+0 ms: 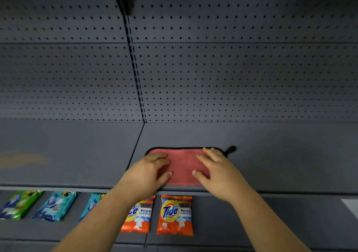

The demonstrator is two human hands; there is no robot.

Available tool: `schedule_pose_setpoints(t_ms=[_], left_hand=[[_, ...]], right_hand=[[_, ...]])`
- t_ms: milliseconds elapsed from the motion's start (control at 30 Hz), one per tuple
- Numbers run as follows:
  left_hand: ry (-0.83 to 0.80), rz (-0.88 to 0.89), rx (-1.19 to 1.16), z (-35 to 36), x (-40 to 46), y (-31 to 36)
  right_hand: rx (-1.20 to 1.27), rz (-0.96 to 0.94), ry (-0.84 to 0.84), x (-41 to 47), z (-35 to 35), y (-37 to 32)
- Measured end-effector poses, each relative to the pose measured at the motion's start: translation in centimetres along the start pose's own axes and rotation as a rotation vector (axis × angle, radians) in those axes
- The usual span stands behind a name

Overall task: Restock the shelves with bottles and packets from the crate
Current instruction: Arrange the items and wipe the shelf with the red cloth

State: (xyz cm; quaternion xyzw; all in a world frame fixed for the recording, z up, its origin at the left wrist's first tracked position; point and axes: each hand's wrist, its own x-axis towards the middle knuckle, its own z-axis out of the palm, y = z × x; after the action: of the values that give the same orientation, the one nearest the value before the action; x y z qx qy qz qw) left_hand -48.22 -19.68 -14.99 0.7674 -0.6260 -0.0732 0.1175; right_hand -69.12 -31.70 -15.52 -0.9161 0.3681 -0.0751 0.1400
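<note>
- Cloth (184, 166) is what our hands meet now: a pink rag with a dark edging and a small hanging loop at its far right corner, spread flat on the upper shelf (271, 155), just right of the seam between the two shelf panels.
- Our left hand (153, 171) lies on the cloth's left side and our right hand (215, 171) on its right side. The fingers of both are loosely bent and press down on the fabric; neither grip closes round anything, so we hold nothing.
- We judge the cloth soft, limp and very light. It would bunch under a sideways push, so flat palms suit it better than a pinch; to lift it, we would take a corner or the loop.
- Packets, the task's own things, lie on the lower shelf (290, 222), below and nearer to us than the cloth. Two orange Tide packets (175, 215) sit directly under the cloth, the left one partly hidden by our left forearm.
- Further left of the cloth, on the same lower shelf, lie teal packets (56, 206) and a green packet (23, 203).
- We judge these packets to be filled pouches: pliable, fairly light and slick on the outside. We would take one across its middle, not by the sealed edge.
- No crate or bottles show here.
</note>
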Motion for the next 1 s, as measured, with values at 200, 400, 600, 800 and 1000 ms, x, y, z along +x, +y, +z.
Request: schedule_pose_setpoints(t_ms=[200, 400, 600, 800, 1000], left_hand=[[0.010, -0.012, 0.012, 0.3, 0.4, 0.4], [0.055, 0.002, 0.017, 0.4, 0.4, -0.9], [0.063, 0.038, 0.071, -0.7, 0.3, -4.1], [0.063, 0.042, 0.106, -2.4, -1.0, -8.8], [0.052, 0.025, 0.098, -4.2, -2.5, -14.4]], right_hand=[[0.009, 0.029, -0.041, -0.3, -0.4, -0.4], [-0.041, 0.076, -0.047, -0.3, 0.7, -1.6], [-0.054, 0.123, -0.058, 0.8, 1.7, -5.3], [-0.064, 0.149, -0.037, 2.7, 3.5, -10.3], [-0.076, 0.158, -0.029, 4.9, 5.5, -15.7]])
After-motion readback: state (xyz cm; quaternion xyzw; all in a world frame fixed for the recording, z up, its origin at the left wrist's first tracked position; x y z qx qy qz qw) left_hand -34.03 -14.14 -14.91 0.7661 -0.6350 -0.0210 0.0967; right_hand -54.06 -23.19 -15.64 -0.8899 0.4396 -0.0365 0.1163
